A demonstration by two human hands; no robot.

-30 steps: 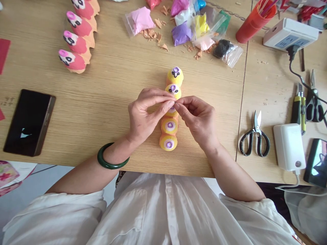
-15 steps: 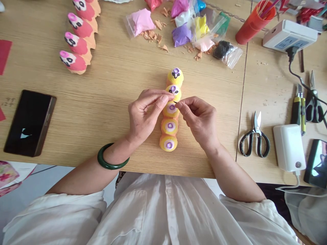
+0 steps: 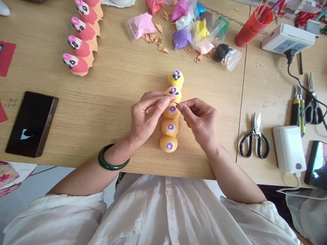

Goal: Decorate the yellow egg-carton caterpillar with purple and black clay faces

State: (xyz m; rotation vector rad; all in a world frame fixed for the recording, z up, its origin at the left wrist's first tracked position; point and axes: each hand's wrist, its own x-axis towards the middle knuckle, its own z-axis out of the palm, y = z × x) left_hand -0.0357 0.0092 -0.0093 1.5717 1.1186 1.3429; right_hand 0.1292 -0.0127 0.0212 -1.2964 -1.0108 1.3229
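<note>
Pinching black strand (image 3: 176, 103) w/ R hand (image 3: 200, 122); L hand (image 3: 149, 117) touching yellow caterpillar (image 3: 170, 127) beneath, grip unclear

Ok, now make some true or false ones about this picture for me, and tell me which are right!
1. A green bangle sits on the wrist of the left hand. True.
2. The right hand holds the black-handled scissors. False: the black-handled scissors lie on the wooden table, and the right hand pinches a thin dark strand.
3. The row of yellow segments has five round segments. True.
4. The black phone lies to the right of the hands. False: the black phone lies to the left of them.
</note>
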